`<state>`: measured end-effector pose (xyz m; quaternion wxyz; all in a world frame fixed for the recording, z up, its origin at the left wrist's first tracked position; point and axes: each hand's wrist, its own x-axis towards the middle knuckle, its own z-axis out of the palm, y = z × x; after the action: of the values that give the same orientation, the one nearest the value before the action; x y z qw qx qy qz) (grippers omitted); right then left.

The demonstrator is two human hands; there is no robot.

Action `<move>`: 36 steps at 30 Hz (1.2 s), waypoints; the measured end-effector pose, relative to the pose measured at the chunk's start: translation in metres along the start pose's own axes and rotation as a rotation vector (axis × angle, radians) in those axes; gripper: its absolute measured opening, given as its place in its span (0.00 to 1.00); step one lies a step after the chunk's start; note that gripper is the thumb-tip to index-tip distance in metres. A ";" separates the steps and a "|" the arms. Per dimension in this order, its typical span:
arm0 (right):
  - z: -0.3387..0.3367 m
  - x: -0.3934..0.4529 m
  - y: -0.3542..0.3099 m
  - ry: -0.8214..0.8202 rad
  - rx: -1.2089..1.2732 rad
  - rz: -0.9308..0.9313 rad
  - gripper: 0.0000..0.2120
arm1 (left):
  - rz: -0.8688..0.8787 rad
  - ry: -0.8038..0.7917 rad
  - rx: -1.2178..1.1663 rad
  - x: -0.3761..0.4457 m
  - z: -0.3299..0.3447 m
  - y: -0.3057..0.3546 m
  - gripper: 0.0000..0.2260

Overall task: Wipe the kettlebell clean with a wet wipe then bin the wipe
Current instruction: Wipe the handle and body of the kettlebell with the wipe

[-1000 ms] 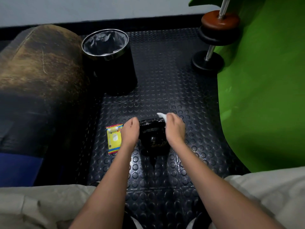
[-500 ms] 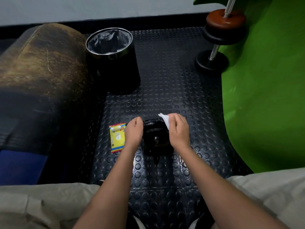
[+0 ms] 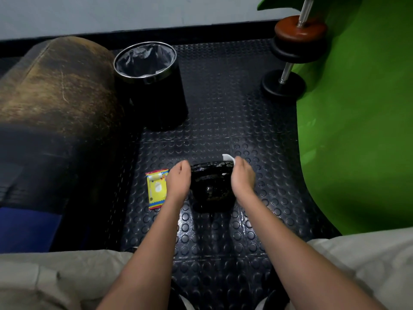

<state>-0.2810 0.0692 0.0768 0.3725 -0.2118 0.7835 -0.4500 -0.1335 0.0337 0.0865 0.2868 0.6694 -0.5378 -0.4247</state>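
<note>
The black kettlebell [image 3: 211,186] sits on the floor [image 3: 223,108] between my hands. My right hand [image 3: 242,177] pinches the wipe [image 3: 228,157] at its 2 o'clock. My left hand [image 3: 178,181] curls against its 9 o'clock side. The bin [image 3: 152,86] stands at 11 o'clock.

The floor [image 3: 223,113] is dark rubber with lots of little round bumps, and it shines a bit near the bottom middle of the picture. Along the top runs a pale grey wall [image 3: 111,14] with a black strip [image 3: 201,34] at its foot. On the left sits a big, worn brown cushion [image 3: 55,86], scratched and faded, with a blue patch [image 3: 24,229] under it at the lower left. A bright green sheet [image 3: 357,119] curves down the right side. In the upper right, a dumbbell [image 3: 290,61] with black and brown discs leans against the green.
</note>
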 end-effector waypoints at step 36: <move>0.017 -0.020 0.012 -0.002 -0.554 -0.932 0.16 | 0.008 0.001 -0.012 0.003 0.000 -0.005 0.12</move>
<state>-0.2550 0.0794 0.0693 0.0645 -0.6276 0.6956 -0.3438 -0.1308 0.0320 0.0820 0.2929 0.6657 -0.5377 -0.4266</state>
